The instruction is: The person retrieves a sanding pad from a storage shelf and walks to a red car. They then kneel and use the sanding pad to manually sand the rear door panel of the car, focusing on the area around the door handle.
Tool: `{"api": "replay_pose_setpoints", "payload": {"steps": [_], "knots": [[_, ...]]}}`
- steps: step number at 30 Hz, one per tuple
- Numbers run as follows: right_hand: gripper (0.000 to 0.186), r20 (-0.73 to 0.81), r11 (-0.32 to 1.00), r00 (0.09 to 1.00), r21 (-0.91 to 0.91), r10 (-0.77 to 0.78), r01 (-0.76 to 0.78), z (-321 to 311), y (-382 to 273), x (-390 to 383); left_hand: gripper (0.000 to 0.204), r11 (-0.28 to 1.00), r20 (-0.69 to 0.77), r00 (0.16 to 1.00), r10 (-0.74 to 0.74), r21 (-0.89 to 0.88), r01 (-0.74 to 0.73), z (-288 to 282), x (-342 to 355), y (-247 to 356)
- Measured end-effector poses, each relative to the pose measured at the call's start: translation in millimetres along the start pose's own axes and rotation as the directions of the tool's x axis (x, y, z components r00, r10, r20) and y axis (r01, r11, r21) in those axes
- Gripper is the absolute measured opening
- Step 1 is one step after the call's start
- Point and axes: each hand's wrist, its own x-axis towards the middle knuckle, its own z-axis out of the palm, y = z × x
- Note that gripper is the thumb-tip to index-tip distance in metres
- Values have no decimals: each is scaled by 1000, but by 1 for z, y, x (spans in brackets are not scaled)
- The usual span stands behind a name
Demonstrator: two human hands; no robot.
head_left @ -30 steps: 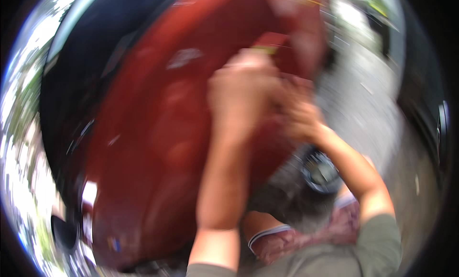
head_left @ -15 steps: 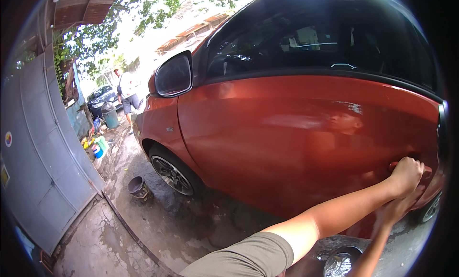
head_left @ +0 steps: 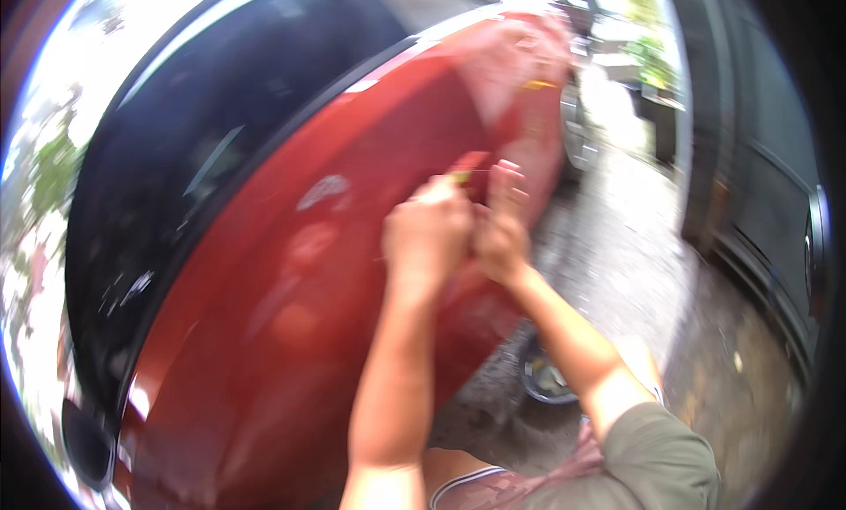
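Observation:
The red car door (head_left: pixel 291 334) fills the middle of the view, blurred by motion. My left hand (head_left: pixel 430 224) is closed at the red door handle (head_left: pixel 473 162). A small yellow-green bit (head_left: pixel 460 176) shows at its fingertips; what the hand grips is too smeared to name. Just to its right, my right hand (head_left: pixel 504 224) is held close to the door beside the handle, fingers stretched out and nothing visible in them.
A round basin (head_left: pixel 529 382) stands on the wet ground below my right forearm. A dark metal gate (head_left: pixel 749 149) runs along the right side. The car's side mirror (head_left: pixel 88 444) is at the lower left. Potted greenery (head_left: pixel 654 70) stands farther back.
My view has swung to the right along the car, toward its rear. Both hands stay by the door handle, and the right hand, partly hidden before, now shows with fingers extended.

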Motion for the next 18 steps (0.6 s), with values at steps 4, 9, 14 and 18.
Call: {"api": "replay_pose_setpoints", "payload": {"steps": [4,9,14,18], "knots": [[82,137,992,987,102,-83,69,-36,-22,-70,27,989,-21,999,45,143,-41,15,-11,35],[79,68,998,996,31,54,-56,-40,-32,-20,26,985,-12,1000,13,172,-11,2,-15,36],[77,158,993,987,115,-7,-12,-49,-53,-74,27,979,11,998,66,192,-67,4,-13,47],[83,-8,997,997,-1,73,-73,-32,-27,-19,26,985,3,998,55,162,-55,5,-19,37]]}}
